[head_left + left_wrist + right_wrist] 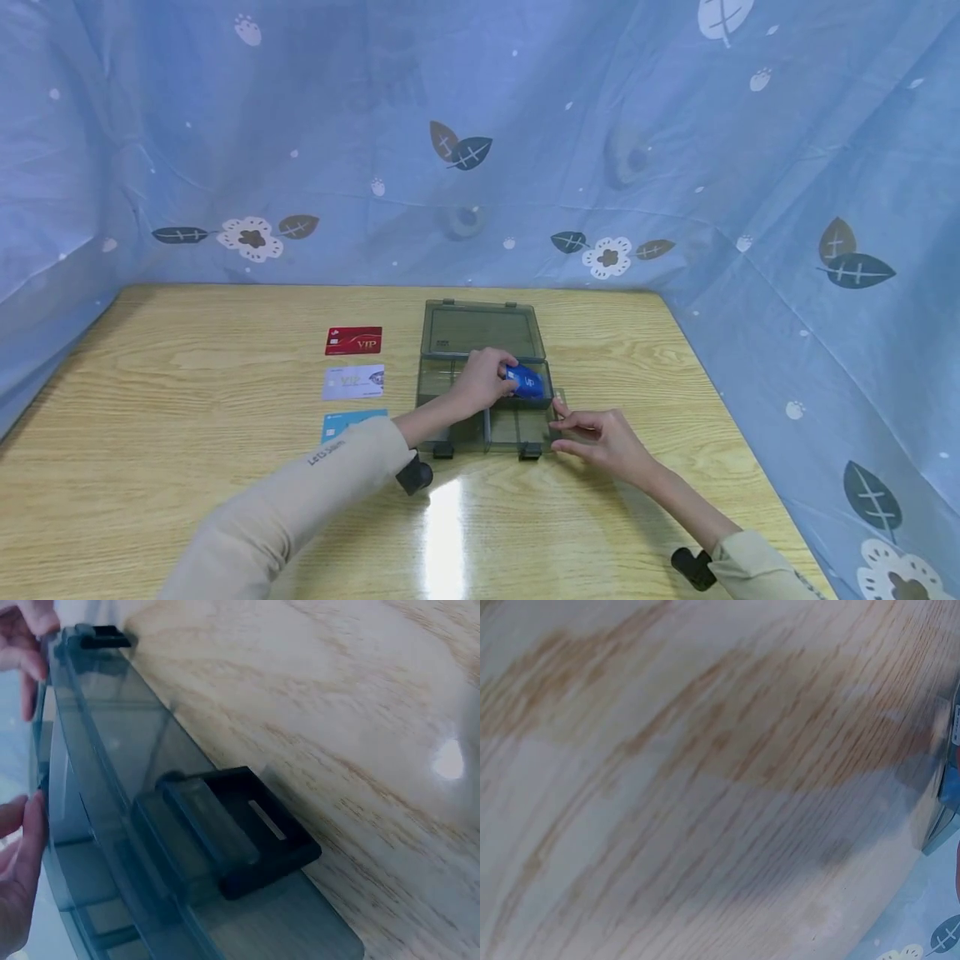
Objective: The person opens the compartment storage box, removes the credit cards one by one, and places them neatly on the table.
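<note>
A blue card (527, 382) is pinched by the left hand (480, 383) over the back right compartment of a see-through grey storage box (487, 425). The box's lid (483, 329) lies folded back at the far side. At the box's right edge, the right hand (603, 442) touches the side with thumb and fingers spread apart. From the left wrist, the left hand's fingers (22, 870) show at the lower left, and the right hand (26, 645) at the box's far corner. In the right wrist view mostly tabletop shows, with a sliver of the box at the right edge.
Left of the box, a red VIP card (353, 340), a silver VIP card (353, 382) and a light blue card (352, 421) lie in a column, the last partly behind the left sleeve. Black latches (529, 452) jut from the box's front. A blue patterned curtain (375, 167) surrounds the wooden table (187, 400).
</note>
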Demonstrator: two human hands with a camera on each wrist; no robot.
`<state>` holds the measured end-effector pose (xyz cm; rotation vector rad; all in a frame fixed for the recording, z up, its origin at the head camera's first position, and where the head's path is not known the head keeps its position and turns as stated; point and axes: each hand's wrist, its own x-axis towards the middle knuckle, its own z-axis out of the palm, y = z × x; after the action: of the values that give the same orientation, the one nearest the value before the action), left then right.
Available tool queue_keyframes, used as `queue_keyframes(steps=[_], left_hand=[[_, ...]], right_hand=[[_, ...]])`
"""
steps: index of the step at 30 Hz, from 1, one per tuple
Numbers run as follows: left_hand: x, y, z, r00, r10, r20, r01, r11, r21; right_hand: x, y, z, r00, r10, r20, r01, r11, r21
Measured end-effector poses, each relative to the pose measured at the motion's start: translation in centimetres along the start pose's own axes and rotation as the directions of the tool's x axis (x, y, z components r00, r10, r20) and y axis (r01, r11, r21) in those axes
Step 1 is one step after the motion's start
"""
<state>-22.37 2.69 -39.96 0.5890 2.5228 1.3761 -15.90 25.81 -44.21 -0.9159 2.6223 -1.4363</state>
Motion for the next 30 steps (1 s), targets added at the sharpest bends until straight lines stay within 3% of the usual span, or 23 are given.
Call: queue_keyframes(steps=[5,13,21,27,30], left_hand=[[0.2,-1.0,-0.5,1.0,-0.03,0.007,0.03,0.99,-0.134],[-0.7,-2.1,-1.8,0.999,-0.023,-0.049,0.012,0.979,-0.201],[-2.9,-2.3,-4.1,0.99,-0.086,-0.111,0.046,0.944,-0.325],[-4.8,-2.9,-5.8,0.989,-0.122,-0.085,0.081,0.92,-0.384],[-5.9,-3.3,-6.5,0.99,-0.125,-0.071,0.089,0.92,-0.382]], right_hand=[[0.0,0.2,0.1,1.0,-0.012,-0.003,0.012,1.0,-0.009],[-0.2,0.2,0.1,1.0,0.029,-0.003,-0.029,0.999,-0.019],[-0.2,0.2,0.1,1.0,0.011,-0.004,-0.012,1.0,-0.019],[-0.2,0.0,0.0,1.0,0.006,-0.008,-0.006,1.0,-0.029],[-0.2,0.0,0.0,1.0,0.006,-0.007,-0.006,1.0,-0.03]])
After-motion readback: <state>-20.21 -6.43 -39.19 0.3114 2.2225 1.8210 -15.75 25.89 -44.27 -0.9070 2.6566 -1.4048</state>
